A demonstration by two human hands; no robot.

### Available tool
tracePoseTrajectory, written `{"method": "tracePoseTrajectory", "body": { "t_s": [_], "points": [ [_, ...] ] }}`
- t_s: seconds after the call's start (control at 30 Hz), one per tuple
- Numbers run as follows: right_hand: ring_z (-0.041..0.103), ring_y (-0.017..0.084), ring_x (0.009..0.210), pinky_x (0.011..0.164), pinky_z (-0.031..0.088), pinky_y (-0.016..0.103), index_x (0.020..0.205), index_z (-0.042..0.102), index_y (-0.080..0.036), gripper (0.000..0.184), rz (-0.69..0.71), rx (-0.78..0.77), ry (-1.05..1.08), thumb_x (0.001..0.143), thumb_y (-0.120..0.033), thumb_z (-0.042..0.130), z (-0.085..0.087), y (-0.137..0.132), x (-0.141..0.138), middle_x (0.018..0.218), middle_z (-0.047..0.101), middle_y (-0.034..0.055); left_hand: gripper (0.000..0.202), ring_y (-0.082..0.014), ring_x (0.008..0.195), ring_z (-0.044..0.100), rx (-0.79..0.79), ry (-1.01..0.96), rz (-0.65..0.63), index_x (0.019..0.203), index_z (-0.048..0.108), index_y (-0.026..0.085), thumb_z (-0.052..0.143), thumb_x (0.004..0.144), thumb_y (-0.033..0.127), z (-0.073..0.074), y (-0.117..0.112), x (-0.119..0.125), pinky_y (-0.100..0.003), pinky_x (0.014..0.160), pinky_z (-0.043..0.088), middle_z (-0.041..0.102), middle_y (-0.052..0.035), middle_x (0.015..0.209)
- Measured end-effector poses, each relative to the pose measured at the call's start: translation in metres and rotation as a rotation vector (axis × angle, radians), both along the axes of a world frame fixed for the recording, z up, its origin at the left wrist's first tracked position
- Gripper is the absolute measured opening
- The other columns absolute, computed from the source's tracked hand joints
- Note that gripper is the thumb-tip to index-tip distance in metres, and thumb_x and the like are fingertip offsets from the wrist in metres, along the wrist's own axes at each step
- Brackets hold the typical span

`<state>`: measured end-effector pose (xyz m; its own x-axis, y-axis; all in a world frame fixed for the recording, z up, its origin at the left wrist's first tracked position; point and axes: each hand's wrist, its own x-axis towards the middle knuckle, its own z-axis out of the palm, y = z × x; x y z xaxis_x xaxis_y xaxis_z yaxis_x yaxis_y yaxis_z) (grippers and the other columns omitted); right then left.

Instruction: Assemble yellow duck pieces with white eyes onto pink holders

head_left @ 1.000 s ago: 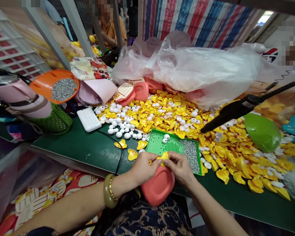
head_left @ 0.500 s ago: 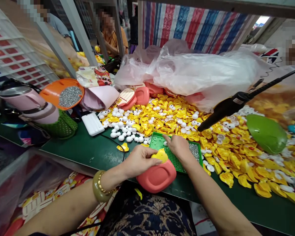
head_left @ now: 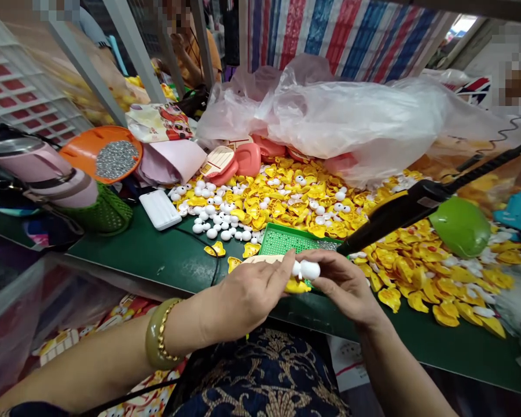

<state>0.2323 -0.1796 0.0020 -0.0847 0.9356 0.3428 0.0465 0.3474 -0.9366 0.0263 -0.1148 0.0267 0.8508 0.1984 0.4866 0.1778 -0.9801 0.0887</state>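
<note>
My left hand [head_left: 247,292] is closed round a toy body with a yellow beak piece [head_left: 297,286] on it; the body is mostly hidden behind the hand, only a pale edge shows above the fingers. My right hand [head_left: 345,284] pinches a white double-eye piece [head_left: 306,269] and holds it against the top of the toy, just above the beak. Both hands are at the table's near edge, in front of a green perforated tray [head_left: 282,238]. A heap of yellow beaks and white eyes [head_left: 304,202] covers the table behind.
A black tool on a coiled cord [head_left: 399,211] hangs over the table at right, beside a green shell [head_left: 460,226]. An orange dish of small screws [head_left: 108,153], a pink tumbler [head_left: 39,174], a white box [head_left: 160,209] and plastic bags [head_left: 351,121] stand around. Another person sits behind.
My right hand left the green tray with a white eye piece and brought it to the toy. My left hand turned the red toy, so its red side no longer shows.
</note>
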Motion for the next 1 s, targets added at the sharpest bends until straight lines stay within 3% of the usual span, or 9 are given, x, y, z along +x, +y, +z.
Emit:
{"method": "tracePoseTrajectory", "body": {
  "t_s": [0.17, 0.43, 0.67, 1.0],
  "points": [
    [0.061, 0.017, 0.103, 0.089, 0.053, 0.036, 0.112, 0.06, -0.03, 0.028, 0.021, 0.105, -0.179, 0.087, -0.017, 0.055, -0.008, -0.002, 0.005, 0.105, 0.067, 0.0038, 0.06, -0.0235, 0.088, 0.067, 0.003, 0.083, 0.007, 0.143, 0.016, 0.0, 0.041, 0.089, 0.007, -0.003, -0.006, 0.004, -0.037, 0.074, 0.058, 0.068, -0.0177, 0.097],
    [0.061, 0.02, 0.103, 0.088, 0.05, 0.041, 0.119, 0.057, -0.03, 0.042, 0.037, 0.223, -0.407, 0.084, -0.008, 0.056, -0.005, -0.009, 0.014, 0.11, 0.066, 0.0043, 0.051, -0.0257, 0.09, 0.066, 0.078, 0.18, 0.005, 0.135, 0.033, -0.005, 0.041, 0.085, 0.005, 0.002, -0.015, 0.004, -0.038, 0.075, 0.057, 0.067, -0.0211, 0.092],
    [0.063, 0.019, 0.1, 0.084, 0.052, 0.041, 0.122, 0.054, -0.03, 0.048, 0.009, 0.361, -0.511, 0.082, -0.002, 0.054, -0.004, -0.004, 0.013, 0.107, 0.067, 0.0047, 0.05, -0.0237, 0.087, 0.065, 0.061, 0.177, 0.01, 0.135, 0.036, -0.001, 0.041, 0.086, 0.006, -0.002, -0.012, 0.005, -0.037, 0.074, 0.056, 0.067, -0.0191, 0.093],
    [0.064, 0.019, 0.098, 0.082, 0.054, 0.041, 0.127, 0.051, -0.033, 0.053, 0.08, 0.332, -0.565, 0.083, -0.003, 0.052, -0.003, -0.005, 0.014, 0.103, 0.069, 0.0036, 0.048, -0.0232, 0.082, 0.065, -0.066, 0.196, -0.032, 0.13, 0.042, 0.002, 0.043, 0.083, 0.004, 0.0, -0.005, 0.0, -0.035, 0.071, 0.055, 0.067, -0.017, 0.089]
  ]
}}
